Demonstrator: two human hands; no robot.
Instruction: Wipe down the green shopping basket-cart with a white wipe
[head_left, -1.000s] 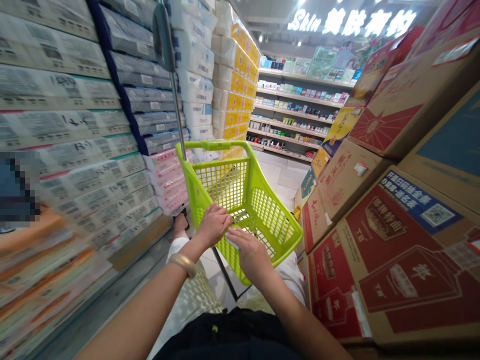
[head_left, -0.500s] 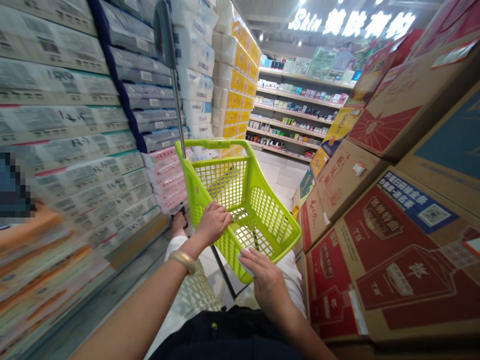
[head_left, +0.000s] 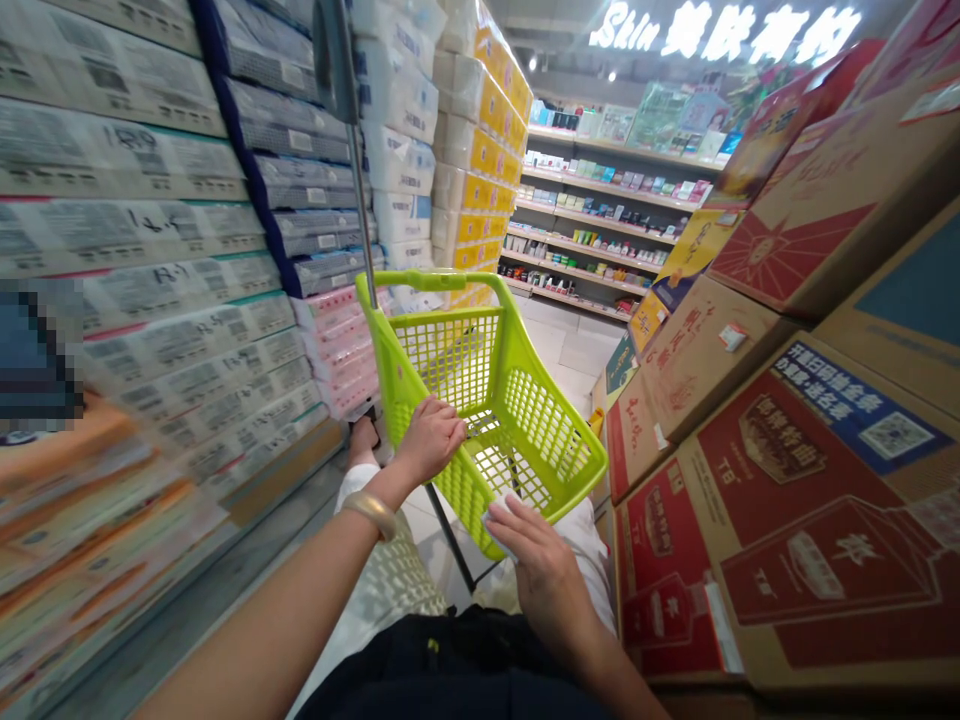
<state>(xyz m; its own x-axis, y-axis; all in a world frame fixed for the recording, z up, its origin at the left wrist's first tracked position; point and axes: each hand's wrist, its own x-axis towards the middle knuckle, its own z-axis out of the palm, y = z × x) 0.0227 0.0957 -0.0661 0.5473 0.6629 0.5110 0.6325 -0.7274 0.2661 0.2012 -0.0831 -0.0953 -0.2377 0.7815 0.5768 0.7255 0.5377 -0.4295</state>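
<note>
A lime-green plastic shopping basket with lattice sides stands in front of my body, and nothing lies inside it. My left hand, with a gold-coloured bangle on its wrist, is closed around the basket's near left rim. The fingers of my right hand are stretched out and lie over the near corner of the rim. Something pale shows under those fingertips, too small to make out. A grey metal pole rises at the basket's far left corner.
Stacked packaged paper goods line the left side, with white and yellow packs beyond. Printed cardboard cartons are piled close on my right. Ahead, tiled floor leads to shelves of small products under a lit sign.
The view has shifted slightly, so the basket, cartons and shelves sit a little farther right. Both hands keep their places on the basket.
</note>
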